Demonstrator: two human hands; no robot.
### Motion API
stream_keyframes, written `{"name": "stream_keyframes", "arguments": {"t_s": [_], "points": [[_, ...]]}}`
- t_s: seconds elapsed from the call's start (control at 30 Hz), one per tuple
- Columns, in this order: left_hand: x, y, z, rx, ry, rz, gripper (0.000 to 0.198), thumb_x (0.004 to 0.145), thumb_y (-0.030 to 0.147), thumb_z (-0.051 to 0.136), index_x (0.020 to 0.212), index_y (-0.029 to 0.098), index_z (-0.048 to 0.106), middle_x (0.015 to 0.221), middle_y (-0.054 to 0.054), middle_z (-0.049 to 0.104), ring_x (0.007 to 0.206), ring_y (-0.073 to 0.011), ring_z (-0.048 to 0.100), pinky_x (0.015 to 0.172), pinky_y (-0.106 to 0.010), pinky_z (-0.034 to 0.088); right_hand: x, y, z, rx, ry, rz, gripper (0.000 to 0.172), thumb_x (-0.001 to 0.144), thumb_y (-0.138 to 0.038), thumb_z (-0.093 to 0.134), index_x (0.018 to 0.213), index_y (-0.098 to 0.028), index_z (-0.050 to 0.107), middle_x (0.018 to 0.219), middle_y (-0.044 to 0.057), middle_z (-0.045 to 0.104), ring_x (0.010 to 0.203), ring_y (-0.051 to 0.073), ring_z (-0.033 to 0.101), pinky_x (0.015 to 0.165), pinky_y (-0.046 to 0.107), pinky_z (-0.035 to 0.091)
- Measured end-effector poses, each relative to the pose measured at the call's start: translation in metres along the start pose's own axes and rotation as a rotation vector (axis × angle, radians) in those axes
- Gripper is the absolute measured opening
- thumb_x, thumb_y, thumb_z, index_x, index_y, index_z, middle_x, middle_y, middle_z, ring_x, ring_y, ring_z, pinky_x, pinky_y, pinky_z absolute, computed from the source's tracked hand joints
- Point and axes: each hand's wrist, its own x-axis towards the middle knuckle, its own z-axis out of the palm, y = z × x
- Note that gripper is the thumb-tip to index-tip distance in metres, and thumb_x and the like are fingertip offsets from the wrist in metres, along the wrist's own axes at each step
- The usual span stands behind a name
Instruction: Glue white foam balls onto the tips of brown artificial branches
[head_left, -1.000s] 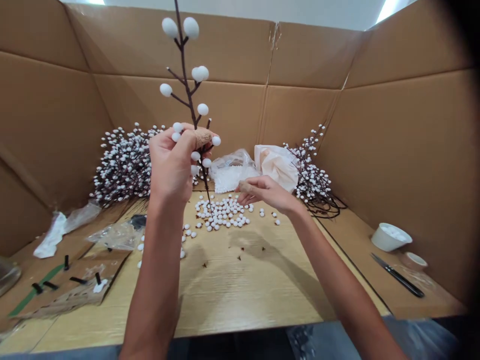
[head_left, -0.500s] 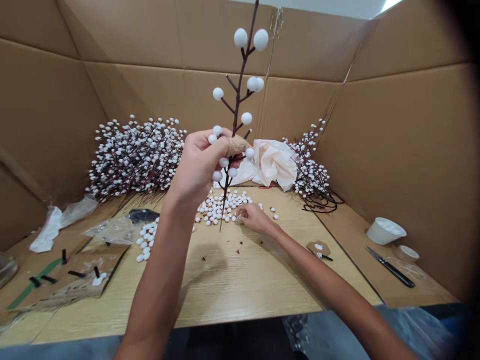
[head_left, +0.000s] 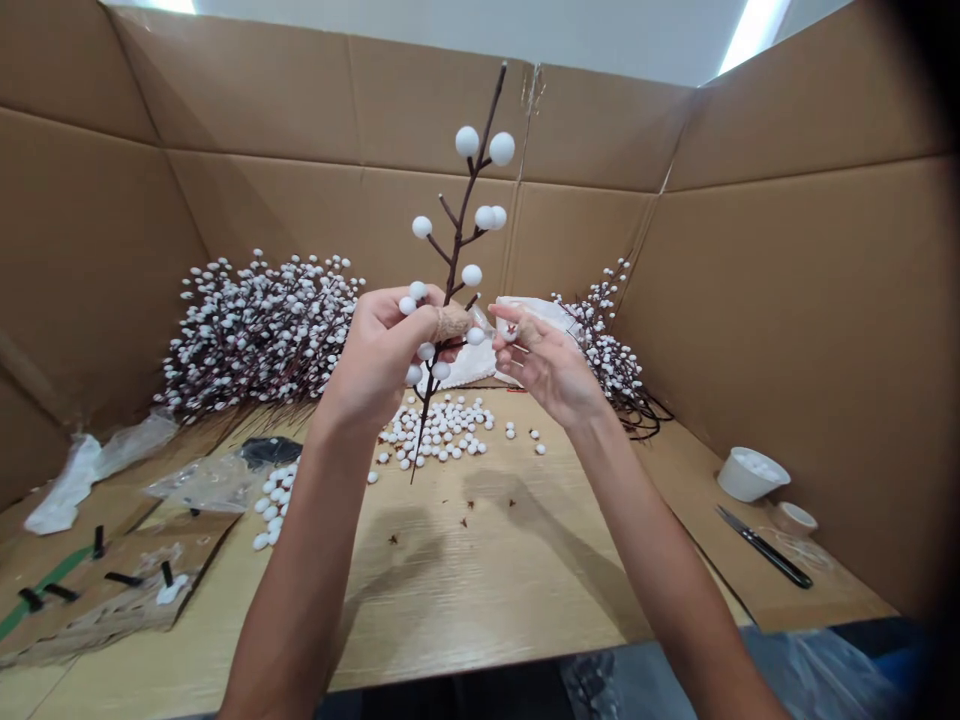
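"White foam berries point(head_left: 467, 141) on a dark twig stem point(head_left: 459, 225): is that what the left hand point(head_left: 375, 355) has?"

"Yes. It's closed around the stem, fingers curled over a tan wrap point(head_left: 454, 322). The stem stands almost upright, leaning slightly, its tip high above the counter point(head_left: 487, 570) and its lower end pointing down."

"And the right hand point(head_left: 547, 360)?"

"Raised just beside the stem, not touching it, palm turned toward it and fingers partly curled. Something small and pale sits at the fingertips, but I can't tell whether it's held."

"What's underneath?"

"Loose white foam balls point(head_left: 439, 430) spread across the counter, with a second cluster point(head_left: 270, 505) beside the left forearm point(head_left: 292, 590)."

"Further out?"

"Two heaps of berry stems point(head_left: 259, 335) point(head_left: 604, 345) lean against the cardboard wall point(head_left: 420, 110). To the right are a white bowl point(head_left: 752, 473), a black-handled knife point(head_left: 765, 548) and a tape roll point(head_left: 795, 518). To the left lie a clear plastic bag point(head_left: 202, 485) and a cardboard sheet point(head_left: 112, 605) with small black pieces on it."
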Motion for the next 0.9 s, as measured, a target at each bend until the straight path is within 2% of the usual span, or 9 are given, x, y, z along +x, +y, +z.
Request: {"name": "stream_keyframes", "arguments": {"t_s": [0.13,0.27,0.4,0.53,0.7,0.9], "points": [[-0.001,0.001,0.002,-0.03,0.001,0.007,0.01,0.061,0.013,0.061,0.051,0.014,0.057,0.052,0.002,0.053,0.043,-0.0045,0.047,0.038,-0.014,0.037,0.005,-0.013,0.018,0.069,0.148,-0.103,0.024,0.081,-0.038,0.062,0.098,-0.021,0.065,0.086,0.001,0.067,0.077,0.009,0.065,0.084,0.024,0.055],[-0.004,0.003,0.005,-0.025,-0.012,-0.023,0.011,0.06,0.012,0.061,0.052,0.013,0.056,0.054,0.002,0.053,0.047,-0.005,0.049,0.041,-0.014,0.039,0.005,-0.018,0.03,0.268,0.186,-0.122,0.013,0.08,-0.031,0.063,0.085,-0.02,0.068,0.083,-0.001,0.07,0.082,0.009,0.067,0.088,0.022,0.056],[-0.006,0.003,0.009,-0.03,-0.017,-0.049,0.014,0.06,0.013,0.062,0.05,0.014,0.053,0.052,0.003,0.047,0.047,-0.005,0.047,0.041,-0.015,0.038,0.001,-0.024,0.034,0.297,0.131,-0.122,0.006,0.077,-0.023,0.067,0.081,-0.019,0.069,0.079,-0.001,0.072,0.078,0.009,0.069,0.087,0.021,0.057],[-0.007,0.0,0.011,-0.042,-0.044,-0.036,0.016,0.061,0.012,0.062,0.05,0.014,0.051,0.052,0.003,0.046,0.045,-0.0043,0.044,0.041,-0.015,0.037,-0.007,-0.032,0.036,0.195,0.062,-0.117,0.012,0.077,-0.027,0.066,0.085,-0.019,0.065,0.086,0.001,0.073,0.085,0.014,0.07,0.088,0.029,0.057],[-0.008,-0.001,0.012,-0.039,-0.042,-0.031,0.014,0.062,0.014,0.064,0.053,0.014,0.053,0.052,0.003,0.049,0.045,-0.0049,0.046,0.041,-0.016,0.038,-0.017,-0.041,0.039,0.046,0.025,-0.219,0.018,0.078,-0.036,0.065,0.088,-0.021,0.06,0.092,0.002,0.073,0.095,0.017,0.068,0.089,0.035,0.055],[-0.009,-0.001,0.015,0.012,-0.087,-0.036,0.016,0.063,0.016,0.065,0.053,0.015,0.053,0.049,0.003,0.049,0.041,-0.0059,0.046,0.036,-0.017,0.036,-0.023,-0.045,0.038,-0.032,-0.003,-0.294,0.017,0.079,-0.034,0.064,0.089,-0.023,0.058,0.091,0.001,0.071,0.095,0.018,0.068,0.089,0.036,0.054]]}}
